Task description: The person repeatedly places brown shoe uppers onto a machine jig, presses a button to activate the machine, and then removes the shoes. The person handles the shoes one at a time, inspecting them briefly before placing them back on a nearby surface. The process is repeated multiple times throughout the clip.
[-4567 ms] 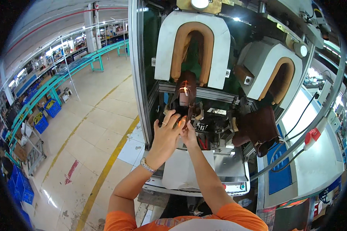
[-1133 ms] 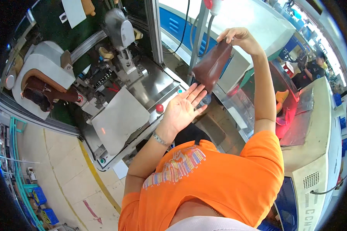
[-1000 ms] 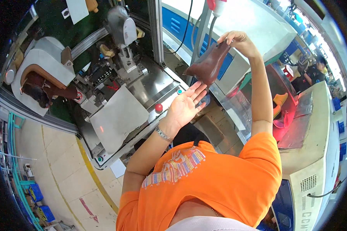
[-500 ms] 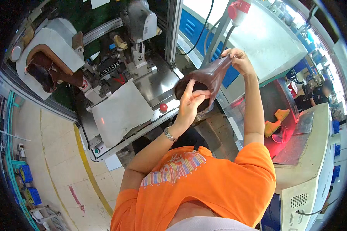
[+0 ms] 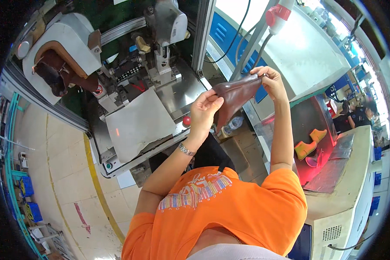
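A glossy dark brown leather boot upper (image 5: 238,96) is stretched between my two hands, above the gap to the right of the machine bench. My left hand (image 5: 203,113) pinches its wider left edge between thumb and fingers. The narrower upper right end is gripped by my right hand (image 5: 271,84), with the fingertips closed on it. The upper hangs folded, with its lower corner pointing down, and its inside is hidden. On the machine at the left, another brown leather upper (image 5: 79,81) sits under a curved brown pad (image 5: 58,48), away from both hands.
A pale sheet (image 5: 138,123) covers part of the bench, with a red button (image 5: 186,121) at its edge. A red-and-white plug connector (image 5: 278,18) hangs above my right hand. Yellow boot-shaped pieces (image 5: 305,149) lie on the red-lit surface at right. A person (image 5: 360,115) is farther back.
The upper's mouth, open toward me before, is now folded flat. My left fingers have come out of the opening onto its edge, and my right hand still holds the narrow end.
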Tool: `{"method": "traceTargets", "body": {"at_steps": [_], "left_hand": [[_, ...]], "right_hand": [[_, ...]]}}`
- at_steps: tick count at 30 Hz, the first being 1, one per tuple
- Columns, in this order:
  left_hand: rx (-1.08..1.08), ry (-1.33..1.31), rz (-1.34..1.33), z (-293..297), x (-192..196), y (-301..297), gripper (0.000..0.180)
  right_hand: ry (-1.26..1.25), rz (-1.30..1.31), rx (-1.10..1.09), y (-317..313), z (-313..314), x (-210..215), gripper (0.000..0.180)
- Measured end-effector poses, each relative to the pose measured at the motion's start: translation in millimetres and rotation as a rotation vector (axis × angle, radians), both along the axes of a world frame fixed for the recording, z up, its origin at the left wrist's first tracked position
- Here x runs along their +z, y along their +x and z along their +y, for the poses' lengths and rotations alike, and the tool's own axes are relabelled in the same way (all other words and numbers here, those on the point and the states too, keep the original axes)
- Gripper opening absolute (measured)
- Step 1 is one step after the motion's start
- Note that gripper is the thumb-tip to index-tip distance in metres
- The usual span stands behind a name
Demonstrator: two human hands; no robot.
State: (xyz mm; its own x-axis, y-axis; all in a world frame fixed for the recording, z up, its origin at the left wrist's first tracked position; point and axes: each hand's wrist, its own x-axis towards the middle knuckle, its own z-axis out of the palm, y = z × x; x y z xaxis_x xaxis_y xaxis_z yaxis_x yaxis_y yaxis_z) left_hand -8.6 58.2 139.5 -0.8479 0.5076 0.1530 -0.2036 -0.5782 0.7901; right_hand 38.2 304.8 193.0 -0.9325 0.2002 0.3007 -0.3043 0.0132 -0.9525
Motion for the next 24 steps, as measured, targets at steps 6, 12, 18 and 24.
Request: {"method": "traceTargets", "body": {"at_steps": [6,12,18,24], "left_hand": [[-0.092,-0.152,0.184,-17,12,-17,0.037],[-0.325,-0.233,0.403,-44,28,-29,0.051],[-0.406,-0.121,0.364,-63,56,-33,0.096],[-0.405,0.005,-0.040,-66,42,-37,0.090]], "right_hand": [[-0.082,0.014,-0.029,15,-14,-14,0.026],[-0.156,0.047,0.009,19,-34,-14,0.025],[-0.151,0.056,-0.039,20,-52,-1,0.022],[-0.036,0.048,-0.185,30,-55,2,0.021]]}}
